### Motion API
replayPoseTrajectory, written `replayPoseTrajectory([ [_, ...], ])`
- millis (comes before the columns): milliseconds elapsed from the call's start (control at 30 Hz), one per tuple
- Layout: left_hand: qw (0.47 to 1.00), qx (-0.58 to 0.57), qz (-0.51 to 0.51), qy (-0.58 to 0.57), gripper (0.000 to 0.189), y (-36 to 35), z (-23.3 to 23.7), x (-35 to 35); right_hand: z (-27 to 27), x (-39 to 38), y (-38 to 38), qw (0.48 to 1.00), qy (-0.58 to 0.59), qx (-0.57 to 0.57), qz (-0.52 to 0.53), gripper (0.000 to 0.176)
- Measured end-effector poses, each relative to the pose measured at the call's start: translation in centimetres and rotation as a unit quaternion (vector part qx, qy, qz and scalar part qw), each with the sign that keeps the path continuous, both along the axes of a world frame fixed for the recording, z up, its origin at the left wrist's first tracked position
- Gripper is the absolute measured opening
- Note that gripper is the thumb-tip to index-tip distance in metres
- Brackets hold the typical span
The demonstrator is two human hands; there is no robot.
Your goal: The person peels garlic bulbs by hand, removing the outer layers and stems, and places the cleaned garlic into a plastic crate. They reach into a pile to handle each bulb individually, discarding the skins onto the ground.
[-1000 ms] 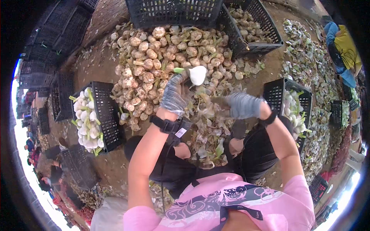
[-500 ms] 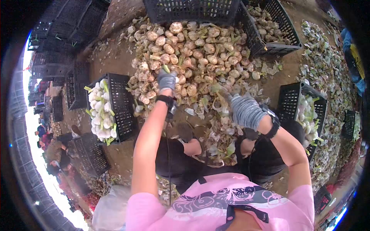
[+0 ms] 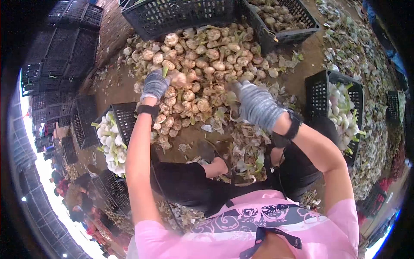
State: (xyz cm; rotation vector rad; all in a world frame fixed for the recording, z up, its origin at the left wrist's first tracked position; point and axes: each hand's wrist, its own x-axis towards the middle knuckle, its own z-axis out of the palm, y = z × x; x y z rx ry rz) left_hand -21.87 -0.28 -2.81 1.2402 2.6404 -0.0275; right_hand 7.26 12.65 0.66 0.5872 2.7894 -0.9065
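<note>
My left hand [image 3: 156, 84], in a grey knit glove, is closed at the left part of a heap of garlic bulbs [image 3: 211, 54]. A green garlic stem [image 3: 165, 71] sticks up from its fingers, and a blurred garlic bulb [image 3: 178, 79] shows just right of them. My right hand [image 3: 256, 101], gloved in striped grey, is curled over the heap's lower right side. Its fingertips are smeared by motion, so what they hold cannot be made out. Below that hand, loose garlic skins [image 3: 248, 146] cover the ground between my feet.
Crates of cleaned white garlic stand on my left [image 3: 125, 121] and right [image 3: 317, 97]. A black crate [image 3: 181, 19] and another with brownish bulbs [image 3: 297, 36] border the heap's far side. Stacked crates [image 3: 64, 52] rise at left; peelings [image 3: 371, 142] spread at right. People sit at far left.
The view has shifted, and the heap sits a little differently in it. My left hand has moved left relative to the heap, with the green stem still at its fingers. My right hand stays curled.
</note>
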Motion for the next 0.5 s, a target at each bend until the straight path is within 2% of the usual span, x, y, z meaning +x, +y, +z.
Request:
replayPoseTrajectory([
  [33,1.000,-0.001,-0.003,-0.002,0.030,0.6,1.2,1.7,0.0,-0.1,-0.2,0.997,0.069,0.010,-0.010,0.044],
  [67,0.993,0.033,0.017,-0.108,0.029,1.2,2.0,3.3,0.0,-0.2,-0.3,0.990,0.138,0.021,-0.021,0.048],
  [100,0.974,0.066,0.036,-0.214,0.027,1.8,3.1,5.1,-0.6,-0.5,-0.2,0.991,0.129,0.021,-0.005,0.048],
  [167,0.936,0.141,0.022,-0.321,0.023,2.9,6.2,10.1,0.2,-0.8,-0.6,0.994,0.100,0.038,0.008,0.047],
  [200,0.935,0.140,0.015,-0.326,0.020,3.6,8.7,12.7,0.6,-0.8,-0.5,0.996,0.074,0.053,0.024,0.046],
  [233,0.928,0.150,0.015,-0.340,0.020,3.7,8.7,13.8,-0.2,-0.7,-0.2,0.994,0.063,0.090,0.028,0.038],
  [300,0.922,0.163,0.015,-0.352,0.020,3.6,9.0,15.0,-0.8,-0.5,0.2,0.992,0.110,0.053,0.012,0.034],
  [367,0.845,0.287,0.062,-0.446,0.027,3.5,9.5,15.6,-0.7,-0.2,0.6,0.979,0.198,-0.002,-0.041,0.022],
  [400,0.846,0.291,0.061,-0.444,0.027,3.1,9.6,15.8,-0.5,0.0,1.0,0.979,0.201,0.001,-0.040,0.022],
  [433,0.842,0.316,0.054,-0.435,0.032,2.6,9.3,16.0,-0.4,0.2,1.5,0.949,0.203,-0.207,-0.122,0.023],
  [467,0.837,0.341,0.046,-0.426,0.037,1.9,8.9,16.2,-0.1,0.3,2.0,0.872,0.195,-0.404,-0.198,0.023],
  [500,0.887,0.245,0.035,-0.389,0.053,1.0,7.9,15.8,2.1,0.9,2.2,0.848,0.211,-0.445,-0.195,0.023],
])
